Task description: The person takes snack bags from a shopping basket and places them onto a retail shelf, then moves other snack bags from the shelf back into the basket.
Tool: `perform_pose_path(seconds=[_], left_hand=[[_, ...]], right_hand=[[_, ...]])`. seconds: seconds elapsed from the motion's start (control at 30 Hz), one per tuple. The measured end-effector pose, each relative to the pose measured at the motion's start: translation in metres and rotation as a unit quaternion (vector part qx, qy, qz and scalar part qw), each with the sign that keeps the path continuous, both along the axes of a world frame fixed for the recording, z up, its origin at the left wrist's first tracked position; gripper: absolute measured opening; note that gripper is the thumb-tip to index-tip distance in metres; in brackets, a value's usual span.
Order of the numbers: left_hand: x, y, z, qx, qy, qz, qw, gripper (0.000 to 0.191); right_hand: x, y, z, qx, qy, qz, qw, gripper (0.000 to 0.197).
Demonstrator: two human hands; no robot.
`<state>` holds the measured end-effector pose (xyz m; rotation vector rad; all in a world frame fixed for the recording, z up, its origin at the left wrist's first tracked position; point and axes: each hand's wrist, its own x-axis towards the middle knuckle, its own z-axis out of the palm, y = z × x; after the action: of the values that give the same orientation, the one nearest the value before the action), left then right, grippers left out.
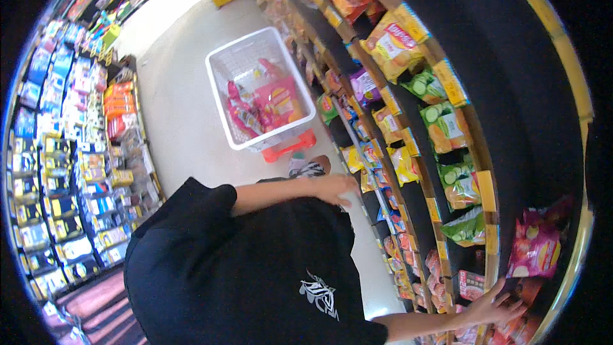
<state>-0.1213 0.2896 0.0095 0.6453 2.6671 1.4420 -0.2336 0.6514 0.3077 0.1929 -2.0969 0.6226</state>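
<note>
My right hand (493,307) reaches into a shelf at the lower right, fingers apart over dark red snack bags (524,323); contact is hard to judge in the blur. Just beyond it stands a magenta chip bag (534,247). A pink-and-white packet (471,285) sits on the shelf below, close to my right wrist. My left hand (335,190) is held out in front of my black shirt (239,258), loosely bent and holding nothing visible. It is nearest to the lower shelves, by yellow snack bags (353,159).
A white plastic basket (309,122) holding pink snack bags (278,100) stands on the floor, with a red part (289,146) at its base. Green cucumber-print chip bags (443,127) and a yellow Lay's bag (393,47) line the shelves. Packaged goods (62,167) hang across the aisle.
</note>
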Motion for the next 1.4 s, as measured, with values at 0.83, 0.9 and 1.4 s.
perform_pose_path(seconds=[0.83, 0.9, 1.4], left_hand=[[0.071, -0.207, -0.119, 0.082, -0.079, 0.726, 0.678, 0.040], [0.081, -0.219, -0.158, 0.112, -0.174, 0.722, 0.660, 0.045], [0.059, -0.237, -0.165, 0.284, -0.390, 0.595, 0.643, 0.079]], right_hand=[[0.039, -0.479, -0.366, -0.008, -0.552, 0.559, 0.618, 0.049], [0.034, -0.496, -0.381, -0.005, -0.606, 0.544, 0.580, 0.053], [0.003, -0.536, -0.460, 0.149, -0.709, 0.424, 0.544, 0.079]])
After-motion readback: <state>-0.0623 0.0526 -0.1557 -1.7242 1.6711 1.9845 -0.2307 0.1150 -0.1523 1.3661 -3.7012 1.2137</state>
